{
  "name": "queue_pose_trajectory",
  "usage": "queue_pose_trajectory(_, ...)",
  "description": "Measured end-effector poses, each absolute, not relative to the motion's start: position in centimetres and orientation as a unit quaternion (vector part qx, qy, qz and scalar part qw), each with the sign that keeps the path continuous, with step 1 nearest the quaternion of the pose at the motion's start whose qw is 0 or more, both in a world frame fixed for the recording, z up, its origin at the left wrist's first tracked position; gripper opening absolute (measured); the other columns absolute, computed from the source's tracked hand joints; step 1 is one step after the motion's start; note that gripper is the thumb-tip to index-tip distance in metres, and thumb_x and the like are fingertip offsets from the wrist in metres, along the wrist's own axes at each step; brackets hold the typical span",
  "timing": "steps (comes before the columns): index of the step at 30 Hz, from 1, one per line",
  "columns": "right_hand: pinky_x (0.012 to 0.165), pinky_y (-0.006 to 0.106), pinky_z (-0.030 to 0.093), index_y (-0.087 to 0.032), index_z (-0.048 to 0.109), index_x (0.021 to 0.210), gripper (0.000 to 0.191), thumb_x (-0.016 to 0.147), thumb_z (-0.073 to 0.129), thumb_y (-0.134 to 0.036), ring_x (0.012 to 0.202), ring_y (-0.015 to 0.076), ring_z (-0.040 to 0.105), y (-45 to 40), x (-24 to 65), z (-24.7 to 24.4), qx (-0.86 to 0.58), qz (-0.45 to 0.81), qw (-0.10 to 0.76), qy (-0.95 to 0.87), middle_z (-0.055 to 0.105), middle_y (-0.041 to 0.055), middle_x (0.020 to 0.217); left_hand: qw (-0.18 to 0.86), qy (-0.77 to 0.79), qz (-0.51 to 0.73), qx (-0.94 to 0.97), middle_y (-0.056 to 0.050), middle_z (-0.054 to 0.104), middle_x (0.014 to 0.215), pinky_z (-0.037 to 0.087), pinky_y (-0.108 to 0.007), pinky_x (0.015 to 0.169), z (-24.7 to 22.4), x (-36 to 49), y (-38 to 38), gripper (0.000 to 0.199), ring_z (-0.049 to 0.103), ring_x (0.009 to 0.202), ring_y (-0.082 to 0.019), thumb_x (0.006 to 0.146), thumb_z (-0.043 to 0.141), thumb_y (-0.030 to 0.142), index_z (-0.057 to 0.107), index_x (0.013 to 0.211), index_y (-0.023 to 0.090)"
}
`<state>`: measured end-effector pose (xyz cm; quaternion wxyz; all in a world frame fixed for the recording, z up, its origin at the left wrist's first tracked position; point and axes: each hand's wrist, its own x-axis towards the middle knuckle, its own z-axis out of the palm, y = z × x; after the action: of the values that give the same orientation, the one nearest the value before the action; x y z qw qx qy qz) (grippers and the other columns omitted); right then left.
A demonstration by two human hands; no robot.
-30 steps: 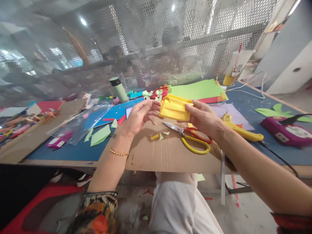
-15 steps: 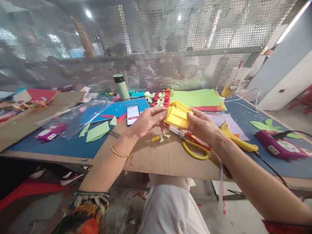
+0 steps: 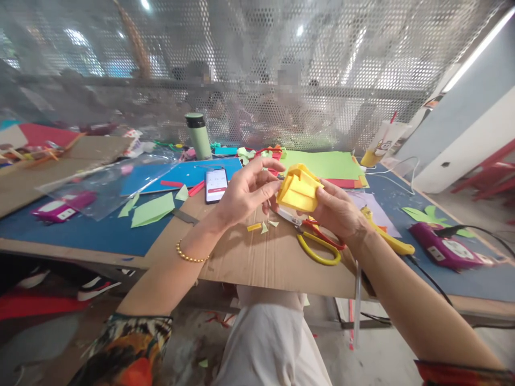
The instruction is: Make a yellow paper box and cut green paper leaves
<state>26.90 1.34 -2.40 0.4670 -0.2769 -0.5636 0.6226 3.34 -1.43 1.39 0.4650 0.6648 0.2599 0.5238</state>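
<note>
Holds a folded yellow piece (image 3: 299, 192) mid-frame in the right hand (image 3: 337, 210), with the left hand (image 3: 242, 196) loosely spread alongside.

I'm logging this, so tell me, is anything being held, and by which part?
The right hand holds the yellow piece by its right side. The left hand is at the piece's left side; whether it grips there cannot be told.

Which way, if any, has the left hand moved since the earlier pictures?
Yes: the left hand has shifted rightward in the view, judged against the phone, which it mostly hid at first and which now shows nearly whole.
</note>
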Motion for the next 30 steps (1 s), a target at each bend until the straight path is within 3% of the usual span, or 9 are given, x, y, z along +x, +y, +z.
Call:
queue_pose_trajectory(6, 0.095, 0.051, 0.070, -0.028, 0.074, 0.120, 0.058, 0.077, 0.093, -0.060, 0.125, 0.0355, 0.078, 1.2, 27.3, -2.4, -0.287, 0.623, 0.452, -0.570, 0.081, 0.0120, 0.133, 0.483, 0.236, 0.482, 0.692, -0.003, 0.074, 0.086, 0.056, -0.027, 0.058, 2.1, 3.2, -2.8, 0.028, 0.069, 0.064, -0.014, 0.088, 0.089, 0.031, 0.072, 0.108, 0.020)
queue_pose_trajectory(11, 0.102, 0.052, 0.067, -0.027, 0.073, 0.124, 0.059, 0.079, 0.091, -0.061, 0.124, 0.0334, 0.078, 1.5, 27.5, -2.6, -0.298, 0.609, 0.452, -0.580, 0.080, 0.0123, 0.135, 0.392, 0.254, 0.490, 0.736, -0.007, 0.078, 0.106, 0.061, -0.028, 0.073, 1.8, 3.0, -2.9, 0.032, 0.072, 0.085, -0.018, 0.087, 0.089, 0.028, 0.079, 0.117, 0.020)
queue_pose_trajectory(16, 0.101, 0.049, 0.069, -0.027, 0.074, 0.128, 0.062, 0.077, 0.095, -0.056, 0.122, 0.0327, 0.079, 1.4, 27.5, -2.6, -0.290, 0.632, 0.456, -0.556, 0.080, 0.0115, 0.140, 0.361, 0.261, 0.488, 0.751, -0.008, 0.078, 0.108, 0.060, -0.026, 0.072, 1.6, 2.7, -2.9, 0.040, 0.073, 0.083, -0.017, 0.091, 0.089, 0.035, 0.078, 0.125, 0.019)
queue_pose_trajectory(20, 0.099, 0.048, 0.070, -0.026, 0.075, 0.130, 0.058, 0.082, 0.095, -0.052, 0.127, 0.0333, 0.078, 1.5, 27.7, -2.8, -0.252, 0.658, 0.449, -0.548, 0.079, 0.0119, 0.142, 0.263, 0.214, 0.473, 0.813, -0.009, 0.081, 0.106, 0.059, -0.025, 0.067, 1.2, 2.4, -2.0, 0.040, 0.071, 0.074, -0.014, 0.097, 0.083, 0.047, 0.080, 0.124, 0.017)
queue_pose_trajectory(24, 0.093, 0.043, 0.072, -0.028, 0.076, 0.129, 0.053, 0.084, 0.094, -0.048, 0.124, 0.0319, 0.079, 1.8, 27.9, -3.1, -0.225, 0.671, 0.447, -0.547, 0.081, 0.0099, 0.138, 0.124, 0.171, 0.454, 0.866, -0.010, 0.083, 0.108, 0.058, -0.025, 0.070, 1.0, 2.0, -1.2, 0.044, 0.068, 0.071, -0.012, 0.105, 0.073, 0.047, 0.077, 0.137, 0.018)
queue_pose_trajectory(30, 0.111, 0.049, 0.066, -0.027, 0.080, 0.121, 0.044, 0.084, 0.094, -0.045, 0.131, 0.0322, 0.077, 1.8, 27.7, -3.0, -0.216, 0.669, 0.446, -0.554, 0.083, 0.0084, 0.134, 0.066, 0.182, 0.392, 0.899, -0.014, 0.084, 0.127, 0.065, -0.030, 0.084, 1.3, 1.7, -1.6, 0.049, 0.075, 0.080, -0.015, 0.107, 0.068, 0.055, 0.075, 0.141, 0.021)
